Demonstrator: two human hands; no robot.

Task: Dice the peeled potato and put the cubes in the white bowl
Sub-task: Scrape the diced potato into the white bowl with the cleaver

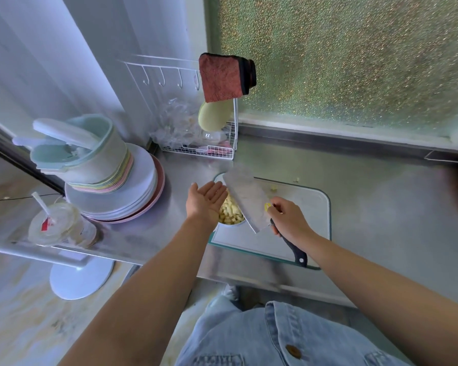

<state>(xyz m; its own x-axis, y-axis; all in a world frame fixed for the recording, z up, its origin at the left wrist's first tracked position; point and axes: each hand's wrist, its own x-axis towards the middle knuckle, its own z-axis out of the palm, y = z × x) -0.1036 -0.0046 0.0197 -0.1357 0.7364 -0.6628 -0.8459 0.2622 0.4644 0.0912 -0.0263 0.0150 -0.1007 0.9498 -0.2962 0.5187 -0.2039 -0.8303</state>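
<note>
The right grip (pixel 288 217) holds the cleaver (pixel 245 199) tilted over the white bowl (pixel 232 225) of potato cubes (pixel 229 211); the left grip (pixel 205 200) is flat, palm up, beside it.

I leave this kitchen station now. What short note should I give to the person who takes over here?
Hands: the left hand is open, palm up, over the white bowl. The right hand holds the cleaver by its handle, blade tilted over the bowl.
Done: potato cubes lie in the bowl, at the left end of the cutting board.
Left: a few potato bits remain on the board and one sticks to the blade. Move them into the bowl.
</note>
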